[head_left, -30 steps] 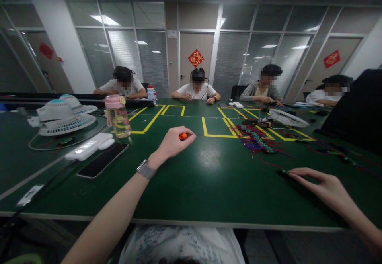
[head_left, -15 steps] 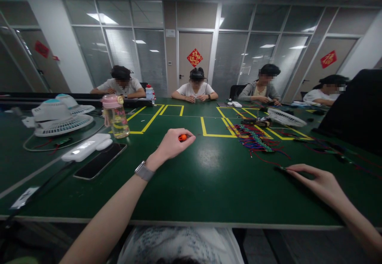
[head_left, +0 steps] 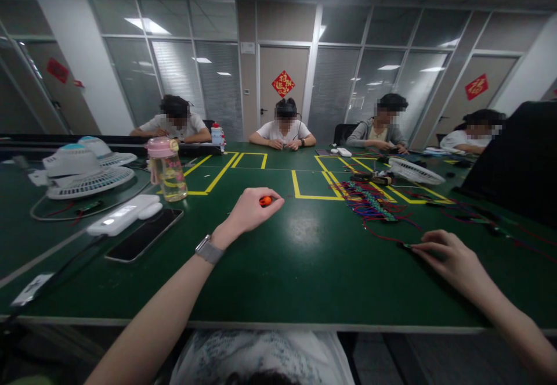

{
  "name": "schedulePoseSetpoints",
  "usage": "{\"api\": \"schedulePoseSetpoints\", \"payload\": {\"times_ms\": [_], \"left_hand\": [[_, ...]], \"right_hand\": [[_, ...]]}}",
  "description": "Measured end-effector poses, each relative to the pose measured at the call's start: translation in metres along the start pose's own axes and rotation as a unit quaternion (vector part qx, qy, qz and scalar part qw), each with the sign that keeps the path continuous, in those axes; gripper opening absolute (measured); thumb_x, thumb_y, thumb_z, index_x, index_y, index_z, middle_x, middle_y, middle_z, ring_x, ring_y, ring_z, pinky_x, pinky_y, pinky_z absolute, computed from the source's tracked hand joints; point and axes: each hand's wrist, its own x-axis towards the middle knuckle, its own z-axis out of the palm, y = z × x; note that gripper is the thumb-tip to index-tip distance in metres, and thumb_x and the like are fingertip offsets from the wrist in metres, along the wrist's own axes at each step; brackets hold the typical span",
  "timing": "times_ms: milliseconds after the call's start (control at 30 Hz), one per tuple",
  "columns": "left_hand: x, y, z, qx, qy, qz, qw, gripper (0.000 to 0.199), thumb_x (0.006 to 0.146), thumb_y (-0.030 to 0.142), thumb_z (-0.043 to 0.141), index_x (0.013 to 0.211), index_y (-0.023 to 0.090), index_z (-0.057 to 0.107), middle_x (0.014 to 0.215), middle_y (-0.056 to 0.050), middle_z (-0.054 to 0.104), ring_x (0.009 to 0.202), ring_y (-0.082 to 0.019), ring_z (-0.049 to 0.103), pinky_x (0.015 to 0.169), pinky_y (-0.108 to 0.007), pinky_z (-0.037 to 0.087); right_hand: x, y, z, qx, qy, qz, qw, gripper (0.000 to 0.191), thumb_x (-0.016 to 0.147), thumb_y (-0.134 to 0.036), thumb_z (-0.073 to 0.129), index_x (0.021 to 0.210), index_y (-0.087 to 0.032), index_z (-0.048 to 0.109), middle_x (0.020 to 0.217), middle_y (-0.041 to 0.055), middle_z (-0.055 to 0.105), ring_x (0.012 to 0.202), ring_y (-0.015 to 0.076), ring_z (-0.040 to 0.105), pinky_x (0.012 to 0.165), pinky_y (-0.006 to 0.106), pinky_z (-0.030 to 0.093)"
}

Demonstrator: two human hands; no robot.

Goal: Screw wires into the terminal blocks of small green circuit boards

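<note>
My left hand is closed over the table, around a small orange-and-black object; most of it is hidden, so I cannot tell its kind. To the right, my right hand pinches the edge of a small circuit board lying low at the table surface. A red wire runs from this board toward a row of green circuit boards, which lies just beyond with many red and blue wires fanning out of it.
On the left are a black phone, a white power strip, a pink-lidded bottle and white fans. A white fan grille lies at right, near a dark panel. Several people sit across the green table.
My right hand has shifted slightly left and up with the small circuit board, its fingers more bent. The left hand keeps its grip, nearly still. The whole view has slid a little.
</note>
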Motion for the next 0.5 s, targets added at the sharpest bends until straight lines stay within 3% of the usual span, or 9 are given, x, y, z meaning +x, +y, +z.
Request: {"api": "schedulePoseSetpoints", "payload": {"times_ms": [100, 200, 400, 500], "left_hand": [[0.000, -0.001, 0.001, 0.005, -0.003, -0.002, 1.000, 0.027, 0.084, 0.038, 0.055, 0.084, 0.018, 0.072, 0.088, -0.003, 0.072, 0.079, -0.017, 0.065, 0.076, -0.027, 0.047], [0.000, -0.001, 0.001, 0.008, -0.004, -0.006, 1.000, 0.027, 0.084, 0.039, 0.055, 0.084, 0.018, 0.072, 0.087, -0.003, 0.072, 0.079, -0.016, 0.065, 0.076, -0.027, 0.047], [0.000, 0.000, 0.001, 0.009, -0.004, -0.005, 1.000, 0.027, 0.084, 0.039, 0.055, 0.084, 0.018, 0.072, 0.087, -0.003, 0.072, 0.078, -0.016, 0.064, 0.076, -0.027, 0.047], [0.000, -0.001, 0.001, 0.006, -0.007, -0.004, 1.000, 0.028, 0.085, 0.039, 0.054, 0.084, 0.018, 0.072, 0.087, -0.003, 0.072, 0.078, -0.016, 0.064, 0.075, -0.028, 0.047]], "right_hand": [[-0.007, -0.014, 0.010, -0.059, 0.012, 0.003, 0.998, 0.050, 0.088, -0.048, 0.036, 0.067, -0.019, 0.070, 0.086, 0.0166, 0.065, 0.070, 0.0258, 0.064, 0.062, 0.037, 0.052], [-0.017, -0.023, 0.020, -0.098, 0.018, 0.025, 0.995, 0.044, 0.088, -0.037, 0.035, 0.074, -0.018, 0.071, 0.090, 0.0157, 0.065, 0.066, 0.0244, 0.064, 0.057, 0.036, 0.052], [-0.029, -0.022, 0.029, -0.156, 0.042, 0.011, 0.987, 0.046, 0.085, -0.039, 0.037, 0.087, -0.011, 0.074, 0.091, 0.0175, 0.064, 0.078, 0.0288, 0.064, 0.071, 0.042, 0.055], [-0.031, -0.022, 0.031, -0.175, 0.046, 0.034, 0.983, 0.051, 0.087, -0.041, 0.034, 0.096, -0.008, 0.073, 0.100, 0.0197, 0.062, 0.078, 0.0274, 0.065, 0.067, 0.039, 0.056]]}}
